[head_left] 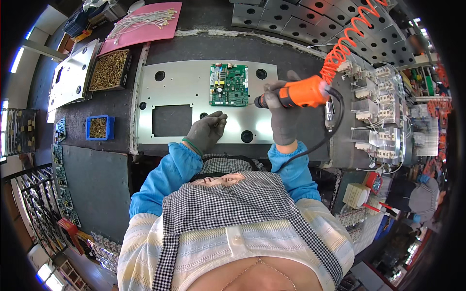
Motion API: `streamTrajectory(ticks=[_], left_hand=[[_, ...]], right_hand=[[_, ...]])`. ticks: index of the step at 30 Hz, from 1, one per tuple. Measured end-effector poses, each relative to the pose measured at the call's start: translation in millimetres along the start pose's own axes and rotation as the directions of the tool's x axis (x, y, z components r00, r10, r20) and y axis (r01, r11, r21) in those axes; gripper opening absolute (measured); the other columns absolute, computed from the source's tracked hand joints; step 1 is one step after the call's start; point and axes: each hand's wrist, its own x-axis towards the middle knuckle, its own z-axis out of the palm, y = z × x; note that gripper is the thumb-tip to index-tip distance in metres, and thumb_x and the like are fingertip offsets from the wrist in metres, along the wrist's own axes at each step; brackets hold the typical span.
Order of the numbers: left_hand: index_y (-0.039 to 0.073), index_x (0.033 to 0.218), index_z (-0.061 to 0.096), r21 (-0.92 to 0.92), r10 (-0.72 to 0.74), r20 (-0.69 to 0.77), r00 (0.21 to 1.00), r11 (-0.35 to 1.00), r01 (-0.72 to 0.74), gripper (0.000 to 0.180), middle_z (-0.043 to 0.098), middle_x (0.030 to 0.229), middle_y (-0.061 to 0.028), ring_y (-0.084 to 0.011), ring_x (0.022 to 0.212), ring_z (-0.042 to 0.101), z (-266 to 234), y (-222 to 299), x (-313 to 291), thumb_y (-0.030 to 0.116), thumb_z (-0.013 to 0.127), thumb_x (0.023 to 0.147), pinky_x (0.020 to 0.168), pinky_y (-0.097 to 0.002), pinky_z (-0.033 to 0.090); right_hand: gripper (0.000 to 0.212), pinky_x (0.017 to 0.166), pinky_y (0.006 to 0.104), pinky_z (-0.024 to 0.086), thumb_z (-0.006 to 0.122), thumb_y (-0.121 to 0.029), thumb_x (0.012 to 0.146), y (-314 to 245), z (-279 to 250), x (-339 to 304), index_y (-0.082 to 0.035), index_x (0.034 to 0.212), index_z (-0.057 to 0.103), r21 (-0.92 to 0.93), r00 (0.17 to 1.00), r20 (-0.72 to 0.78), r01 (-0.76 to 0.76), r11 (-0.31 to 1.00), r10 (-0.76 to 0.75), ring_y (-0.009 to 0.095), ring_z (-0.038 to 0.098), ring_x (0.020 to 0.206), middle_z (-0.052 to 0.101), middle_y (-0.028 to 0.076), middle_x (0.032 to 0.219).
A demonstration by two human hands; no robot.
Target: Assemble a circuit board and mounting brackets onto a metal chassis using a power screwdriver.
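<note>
A green circuit board [229, 85] lies on a flat silver metal plate [179, 87] with round black-rimmed holes and one large rectangular cutout. My right hand [284, 114], in a grey glove, is wrapped round an orange electric screwdriver [303, 92]. The tool lies sideways, its tip pointing left at the board's lower right corner; whether it touches there I cannot tell. My left hand [208, 131], also gloved, is over the plate just below the board. Its fingers are curled together, and anything between them is hidden.
Left of the plate stand a dark bin of brass-coloured fasteners [110, 70] and a blue tray [110, 127] of small screws. White cables lie on pink foam [170, 24]. A coiled orange cord [335, 58] rises from the tool. Assembled metal units [383, 111] line the right side; a person [424, 201] is far right.
</note>
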Motion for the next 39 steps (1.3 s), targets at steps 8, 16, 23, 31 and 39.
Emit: streamTrajectory(ticks=[8,16,23,31,39], left_hand=[[-0.008,0.149,0.038,-0.119,0.138,0.021,0.99,0.984,-0.134,0.046,0.058,0.132,-0.0239,-0.0272,0.113,0.066,-14.0,15.7,-9.9,-0.003,0.044,0.104,0.096,-0.0318,0.06],[-0.008,0.149,0.04,-0.135,0.457,-0.177,0.872,0.866,-0.482,0.048,0.055,0.138,-0.0256,-0.0335,0.125,0.061,-33.9,51.4,-64.4,-0.007,0.046,0.101,0.103,-0.0357,0.058],[-0.003,0.124,0.065,0.248,0.859,-0.406,0.312,0.432,-0.867,0.03,0.066,0.114,-0.0122,-0.0231,0.107,0.065,-68.3,201.8,-179.8,-0.007,0.054,0.095,0.094,-0.0307,0.057],[0.007,0.14,0.061,0.948,0.99,0.072,0.118,-0.105,0.302,0.061,0.066,0.136,-0.0173,-0.0325,0.125,0.064,-105.2,319.7,-184.8,0.032,0.075,0.086,0.104,-0.0403,0.05],[0.011,0.135,0.062,0.878,0.854,0.312,0.417,-0.427,0.217,0.057,0.068,0.127,-0.0216,-0.0375,0.119,0.065,-67.2,443.8,-44.0,0.028,0.076,0.083,0.099,-0.0483,0.053]], right_hand=[[0.04,0.071,0.0278,0.054,0.078,-0.002,0.078,20.8,7.5,26.3,-0.005,0.114,0.061,-0.144,0.883,0.41,-0.185,0.972,0.229,0.01,0.063,0.075,0.065,-0.001,0.084],[0.072,0.091,0.0352,0.055,0.078,0.0,0.081,17.6,3.8,25.0,0.004,0.143,0.042,-0.073,0.889,0.44,-0.107,0.992,0.128,0.017,0.068,0.099,0.071,0.005,0.101],[0.06,0.099,0.0387,0.051,0.083,-0.008,0.079,-27.4,-7.1,30.4,0.003,0.13,0.053,-0.041,0.785,0.605,0.195,0.98,-0.131,0.021,0.063,0.11,0.066,0.012,0.116],[0.059,0.114,0.0407,0.039,0.08,-0.008,0.082,-15.6,-34.6,-12.9,0.002,0.135,0.057,-0.667,0.979,0.165,0.201,0.717,-0.121,0.028,0.055,0.13,0.06,0.014,0.138],[0.051,0.112,0.0371,0.042,0.077,-0.007,0.086,13.1,-24.1,-79.3,0.003,0.133,0.061,-0.572,0.985,-0.154,-0.149,0.807,0.072,0.023,0.056,0.127,0.062,0.012,0.137]])
